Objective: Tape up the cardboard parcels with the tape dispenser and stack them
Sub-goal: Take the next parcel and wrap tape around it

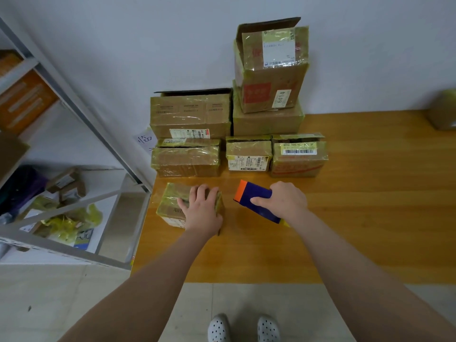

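Presently we steady the small parcel [170, 202] at the near left of the table [370, 206] with our left hand [201, 211] laid flat on top, fingers spread, presumably so it cannot slide. Our right hand [283, 202] wraps the tape dispenser [256, 197] just right of it, not touching it; the row of parcels [249, 155] just beyond limits forward travel.

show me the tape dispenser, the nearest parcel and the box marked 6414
tape dispenser [254, 192]: head view, blue body
nearest parcel [170, 198]: head view, taped top face
box marked 6414 [271, 80]: head view, front face
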